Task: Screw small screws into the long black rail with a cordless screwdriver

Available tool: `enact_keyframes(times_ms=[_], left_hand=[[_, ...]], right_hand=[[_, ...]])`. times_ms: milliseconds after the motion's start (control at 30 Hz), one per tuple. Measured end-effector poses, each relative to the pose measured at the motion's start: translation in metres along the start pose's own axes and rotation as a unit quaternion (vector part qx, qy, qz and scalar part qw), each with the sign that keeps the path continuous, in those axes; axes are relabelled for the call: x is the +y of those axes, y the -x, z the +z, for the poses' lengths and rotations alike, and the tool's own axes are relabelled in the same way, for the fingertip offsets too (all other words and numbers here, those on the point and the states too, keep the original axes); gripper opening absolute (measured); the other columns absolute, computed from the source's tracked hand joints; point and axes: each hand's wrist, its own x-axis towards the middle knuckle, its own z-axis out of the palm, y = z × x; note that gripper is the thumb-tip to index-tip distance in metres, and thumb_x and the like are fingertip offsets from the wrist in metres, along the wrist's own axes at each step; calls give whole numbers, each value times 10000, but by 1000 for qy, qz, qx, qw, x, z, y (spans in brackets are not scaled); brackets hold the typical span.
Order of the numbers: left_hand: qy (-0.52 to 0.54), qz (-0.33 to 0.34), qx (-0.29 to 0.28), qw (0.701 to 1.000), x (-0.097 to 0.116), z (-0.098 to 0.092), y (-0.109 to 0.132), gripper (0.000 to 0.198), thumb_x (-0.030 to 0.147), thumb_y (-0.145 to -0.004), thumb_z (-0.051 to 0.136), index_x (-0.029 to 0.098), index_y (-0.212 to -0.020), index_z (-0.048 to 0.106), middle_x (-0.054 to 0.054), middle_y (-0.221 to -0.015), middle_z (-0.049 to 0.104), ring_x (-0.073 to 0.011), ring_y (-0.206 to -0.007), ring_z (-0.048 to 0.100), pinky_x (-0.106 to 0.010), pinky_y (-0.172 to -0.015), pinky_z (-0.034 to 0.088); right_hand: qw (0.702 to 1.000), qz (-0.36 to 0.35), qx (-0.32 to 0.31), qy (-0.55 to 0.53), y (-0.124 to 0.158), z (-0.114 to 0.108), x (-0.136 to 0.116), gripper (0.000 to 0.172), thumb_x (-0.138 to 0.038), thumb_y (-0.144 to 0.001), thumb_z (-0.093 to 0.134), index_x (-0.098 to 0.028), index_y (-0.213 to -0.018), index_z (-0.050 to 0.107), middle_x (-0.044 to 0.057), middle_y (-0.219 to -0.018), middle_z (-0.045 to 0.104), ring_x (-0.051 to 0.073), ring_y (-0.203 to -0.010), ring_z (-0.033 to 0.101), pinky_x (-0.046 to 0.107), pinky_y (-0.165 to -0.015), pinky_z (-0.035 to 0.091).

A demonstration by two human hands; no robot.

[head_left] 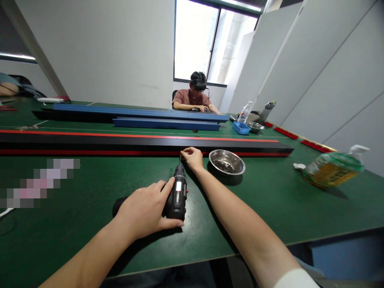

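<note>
My left hand (147, 208) is wrapped round a black cordless drill (177, 196) that lies low over the table, its bit pointing away from me. At the tip of the bit, my right hand (192, 158) is pinched; whatever is between its fingertips is too small to make out. Just beyond both hands runs a long black rail with red edges (135, 142), and the bit's tip is at its near side. To the right of my right hand stands a steel bowl (240, 168) holding many small dark screws (223, 166).
Blue rails (168, 124) lie farther back. A blue basket (241, 128), a second bowl (255, 127) and a clear bottle (245, 112) stand at the back right. A large green-labelled jug (333, 170) is at right. Across the table sits a person (187, 98).
</note>
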Motion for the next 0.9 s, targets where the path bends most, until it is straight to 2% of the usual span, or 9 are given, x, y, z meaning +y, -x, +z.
enact_keyframes(times_ms=[267, 500, 600, 767, 900], left_hand=[[2, -5, 1, 1000, 1, 0, 1, 1059, 795, -778, 633, 225, -1616, 327, -173, -1329, 664, -377, -1078, 700, -472, -869, 578], [2, 2, 7, 1000, 0, 1, 1, 1050, 783, -783, 646, 208, -1607, 344, -171, -1322, 667, -378, -1067, 702, -493, -869, 587], [1, 1, 5, 1000, 0, 0, 1, 1050, 786, -784, 641, 206, -1608, 345, -173, -1318, 668, -379, -1060, 704, -497, -862, 587], [4, 3, 5, 1000, 0, -1, 1, 1047, 791, -783, 634, 206, -1605, 355, -177, -1314, 670, -377, -1057, 706, -495, -855, 587], [2, 3, 9, 1000, 0, 0, 1, 1047, 787, -778, 643, 210, -1603, 357, -166, -1304, 674, -375, -1055, 710, -491, -851, 588]], right_hand=[[999, -11, -5, 30, 0, 1, 1, 177, -326, -863, 730, -159, -889, 783, 78, -839, 795, 198, -772, 755, 280, -736, 579], [999, -14, -3, 31, 3, 0, -3, 291, -380, -943, 584, -180, -830, 762, 67, -820, 797, 194, -744, 752, 283, -744, 575], [1000, -3, -6, 12, 4, -1, -6, 274, -359, -935, 572, -182, -830, 753, 67, -827, 801, 187, -708, 746, 285, -740, 578], [999, 16, -9, -36, 7, -3, -12, 201, -266, -886, 569, -176, -820, 736, 62, -820, 799, 169, -623, 717, 260, -651, 558], [999, 18, -10, -37, 7, -3, -13, 200, -266, -878, 569, -177, -833, 743, 61, -833, 801, 166, -619, 713, 257, -645, 555]])
